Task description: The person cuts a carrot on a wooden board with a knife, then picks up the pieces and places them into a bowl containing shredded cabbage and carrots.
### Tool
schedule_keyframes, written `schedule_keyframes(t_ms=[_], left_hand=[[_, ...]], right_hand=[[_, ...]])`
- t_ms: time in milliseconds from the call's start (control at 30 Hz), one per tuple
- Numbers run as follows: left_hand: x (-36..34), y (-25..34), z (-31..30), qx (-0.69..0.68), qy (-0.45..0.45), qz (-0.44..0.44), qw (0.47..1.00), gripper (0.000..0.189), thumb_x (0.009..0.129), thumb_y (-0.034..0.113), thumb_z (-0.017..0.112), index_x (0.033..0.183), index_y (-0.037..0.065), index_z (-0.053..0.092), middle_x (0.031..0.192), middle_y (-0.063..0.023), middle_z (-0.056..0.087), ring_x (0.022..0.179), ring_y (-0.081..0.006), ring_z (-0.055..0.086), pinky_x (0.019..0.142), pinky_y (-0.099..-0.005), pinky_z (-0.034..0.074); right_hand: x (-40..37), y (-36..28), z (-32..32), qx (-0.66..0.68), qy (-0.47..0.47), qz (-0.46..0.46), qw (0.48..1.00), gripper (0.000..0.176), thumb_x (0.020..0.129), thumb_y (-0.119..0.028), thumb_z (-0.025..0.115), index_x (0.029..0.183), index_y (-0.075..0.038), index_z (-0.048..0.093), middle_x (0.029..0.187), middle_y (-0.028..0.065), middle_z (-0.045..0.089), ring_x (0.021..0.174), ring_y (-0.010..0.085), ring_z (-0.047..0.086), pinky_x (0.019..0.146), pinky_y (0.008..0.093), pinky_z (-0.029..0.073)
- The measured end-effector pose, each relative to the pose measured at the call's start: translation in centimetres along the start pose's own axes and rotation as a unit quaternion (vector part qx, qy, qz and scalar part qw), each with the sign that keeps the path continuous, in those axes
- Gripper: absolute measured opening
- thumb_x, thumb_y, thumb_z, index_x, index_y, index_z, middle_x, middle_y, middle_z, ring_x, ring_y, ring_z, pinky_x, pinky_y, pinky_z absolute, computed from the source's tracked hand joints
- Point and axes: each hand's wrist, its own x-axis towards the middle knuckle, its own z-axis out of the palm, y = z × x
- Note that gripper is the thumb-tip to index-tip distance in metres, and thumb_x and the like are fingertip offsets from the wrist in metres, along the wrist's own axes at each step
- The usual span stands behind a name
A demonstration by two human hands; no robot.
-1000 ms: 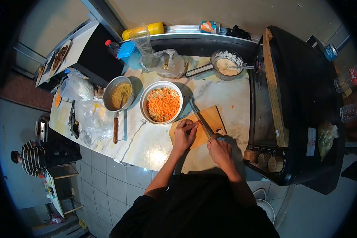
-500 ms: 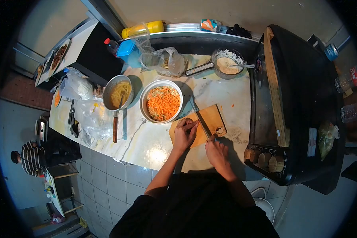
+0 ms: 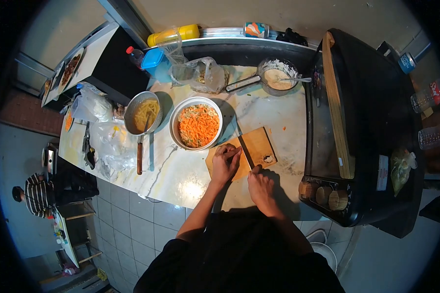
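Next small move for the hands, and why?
I'd probably ease the left hand back slightly before the knife moves: its fingertips look very close to the blade, which lies across the board with the right hand on the handle.

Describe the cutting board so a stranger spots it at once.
On the marble-patterned table, find the right hand gripping a knife. Beneath that knife lies the flat, yellowish-brown cutting board, straight-edged, unlike the round white bowl nearby.
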Motion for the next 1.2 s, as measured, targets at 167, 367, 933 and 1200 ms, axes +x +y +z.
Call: schedule_keyframes(t_ms=[167,367,933,1200], left_hand=[[-0.1,0.0,-0.2,-0.012,-0.001,-0.002,1.000,0.014,0.077,0.005,0.068,0.090,0.004,0.071,0.075,-0.0101,0.060,0.070,-0.0258,0.054,0.063,-0.0344,0.043],[-0.4,-0.5,0.0,-0.008,-0.001,-0.008,1.000,0.014,0.077,0.007,0.067,0.090,0.004,0.071,0.076,-0.0102,0.060,0.072,-0.0262,0.055,0.065,-0.0344,0.044],[-0.5,-0.5,0.1,-0.012,0.009,-0.016,1.000,0.013,0.079,0.009,0.067,0.089,0.004,0.071,0.076,-0.0108,0.060,0.073,-0.0269,0.056,0.065,-0.0351,0.045],[-0.3,-0.7,0.2,-0.005,0.005,0.009,1.000,0.010,0.078,0.007,0.067,0.087,0.004,0.071,0.077,-0.0097,0.060,0.073,-0.0272,0.055,0.065,-0.0354,0.044]], right_hand=[[-0.3,1.1,0.2,-0.027,0.006,-0.027,0.999,0.026,0.095,-0.022,0.040,0.102,0.002,0.047,0.077,0.0201,0.066,0.076,0.0360,0.065,0.067,0.0480,0.049],[-0.8,3.0,-0.2,-0.027,0.007,-0.039,0.999,0.025,0.093,-0.024,0.046,0.098,0.000,0.048,0.072,0.0199,0.065,0.072,0.0370,0.064,0.065,0.0499,0.048],[-0.7,1.9,-2.9,0.117,-0.055,0.003,0.992,0.032,0.092,-0.030,0.046,0.101,0.001,0.051,0.086,0.0246,0.063,0.084,0.0436,0.060,0.074,0.0529,0.045],[-0.4,0.9,-2.5,0.161,-0.029,0.002,0.987,0.031,0.092,-0.030,0.044,0.096,-0.002,0.056,0.088,0.0251,0.061,0.083,0.0440,0.059,0.074,0.0522,0.046]])
